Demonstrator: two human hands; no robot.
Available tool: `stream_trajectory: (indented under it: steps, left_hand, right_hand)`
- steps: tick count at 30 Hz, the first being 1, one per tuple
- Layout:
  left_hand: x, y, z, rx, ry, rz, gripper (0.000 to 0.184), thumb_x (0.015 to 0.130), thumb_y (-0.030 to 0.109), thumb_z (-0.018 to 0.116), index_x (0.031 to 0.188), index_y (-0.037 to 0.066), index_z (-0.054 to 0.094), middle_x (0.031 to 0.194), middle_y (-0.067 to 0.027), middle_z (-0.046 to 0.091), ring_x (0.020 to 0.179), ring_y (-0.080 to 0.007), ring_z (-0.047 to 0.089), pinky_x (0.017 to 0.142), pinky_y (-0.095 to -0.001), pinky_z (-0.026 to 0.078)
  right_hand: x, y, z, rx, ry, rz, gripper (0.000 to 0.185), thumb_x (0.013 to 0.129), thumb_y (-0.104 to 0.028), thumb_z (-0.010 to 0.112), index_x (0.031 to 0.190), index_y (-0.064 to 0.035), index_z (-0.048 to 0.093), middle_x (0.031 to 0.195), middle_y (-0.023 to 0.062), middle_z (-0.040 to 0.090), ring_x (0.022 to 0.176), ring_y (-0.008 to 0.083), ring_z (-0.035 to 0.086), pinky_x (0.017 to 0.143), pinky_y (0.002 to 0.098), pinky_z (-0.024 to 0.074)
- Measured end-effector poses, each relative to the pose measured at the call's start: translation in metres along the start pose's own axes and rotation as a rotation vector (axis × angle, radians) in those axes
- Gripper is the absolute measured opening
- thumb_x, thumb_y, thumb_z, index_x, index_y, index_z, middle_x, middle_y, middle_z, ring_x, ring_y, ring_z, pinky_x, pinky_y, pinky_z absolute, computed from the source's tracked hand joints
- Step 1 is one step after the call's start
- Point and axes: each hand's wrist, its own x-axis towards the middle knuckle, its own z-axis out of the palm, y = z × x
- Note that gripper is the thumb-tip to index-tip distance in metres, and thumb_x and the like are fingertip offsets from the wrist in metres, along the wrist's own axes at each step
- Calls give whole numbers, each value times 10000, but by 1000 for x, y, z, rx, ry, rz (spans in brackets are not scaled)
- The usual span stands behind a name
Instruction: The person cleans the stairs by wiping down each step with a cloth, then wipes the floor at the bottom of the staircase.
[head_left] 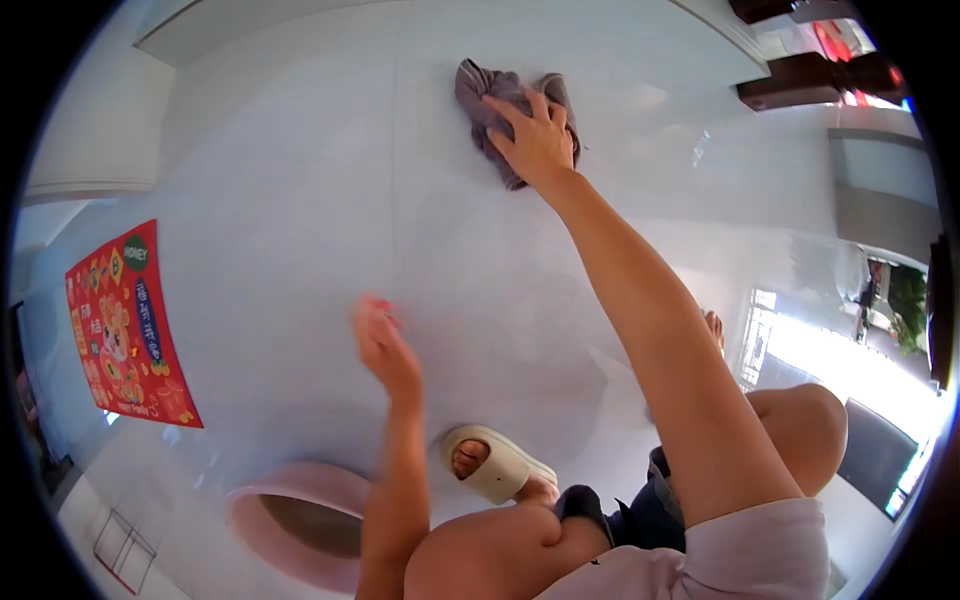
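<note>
My right hand (538, 135) presses on a crumpled grey-brown cloth (490, 95) lying on the pale, glossy floor (300, 180), at the top of the view. Its fingers are spread over the cloth. My left hand (380, 335) hangs above the floor near the middle, smeared by motion. A small reddish patch shows at its fingers, too blurred to make out. Below that hand and to its left is a pink basin (255, 520), partly hidden by my left forearm.
A red poster (125, 330) with cartoon figures and writing lies at the left. My foot wears a cream slipper (497, 467) at the lower middle. Dark wooden legs (810, 82) stand at the upper right. A wire rack (125, 550) is at the lower left.
</note>
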Motion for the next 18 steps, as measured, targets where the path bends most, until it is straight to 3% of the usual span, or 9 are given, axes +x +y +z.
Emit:
stream_trajectory:
  steps: [2,5,7,9,11,14,17,18]
  left_hand:
    - [34,18,2,133,76,194,365,1019,253,472,1292,26,560,1184,-113,585,1001,-197,565,838,-340,473]
    - [44,49,2,475,-106,523,426,1019,271,473,1386,55,506,1418,-175,466,1294,-303,436,1053,-429,362]
    - [19,24,-27,769,-242,432,501,1039,370,376,1430,69,464,1522,-211,339,1415,-388,261,1151,-476,202]
    - [-23,-20,-68,542,-292,199,611,1036,477,244,1441,70,453,1520,-226,332,1400,-437,264,1149,-502,194]
    - [-64,-18,-93,905,-243,195,695,1021,511,135,1460,48,410,1526,-265,288,1413,-459,227,1154,-537,162]
    - [-95,-24,-87,913,-403,242,672,1025,476,172,1486,14,335,1522,-311,243,1415,-479,207,1147,-567,172]
    - [-79,-9,-12,1107,-574,457,661,1020,436,256,1504,-14,258,1519,-344,207,1407,-494,214,1139,-583,190]
    - [-68,2,24,1122,-630,497,682,998,421,360,1506,-18,242,1511,-357,206,1406,-495,216,1139,-576,205]
  right_hand:
    - [-42,3,-8,-24,-101,-133,515,829,-456,649,1325,-379,533,1380,25,457,1257,368,371,1021,484,398]
    - [-136,-61,0,241,-114,-322,612,730,-498,712,1295,-325,550,1358,59,473,1173,374,436,950,497,462]
    - [-213,-112,30,374,-168,-398,638,723,-374,728,1321,-266,536,1361,97,460,1120,376,477,806,431,549]
    - [-278,-150,11,360,-266,-356,636,737,-297,713,1344,-245,530,1343,126,459,1082,349,515,701,397,577]
    - [-316,-154,17,300,-143,-413,623,717,-287,715,1317,-256,547,1265,79,492,979,275,535,627,325,567]
    - [-315,-102,0,441,-435,-587,514,763,-239,673,1264,-189,567,1193,97,502,870,265,590,596,331,560]
    - [-262,-26,-20,180,-723,-790,387,802,-193,623,1179,-117,579,1125,120,507,759,257,630,566,350,553]
    - [-240,11,-15,192,-628,-866,350,809,-175,609,1146,-92,576,1095,129,511,717,260,636,557,353,545]
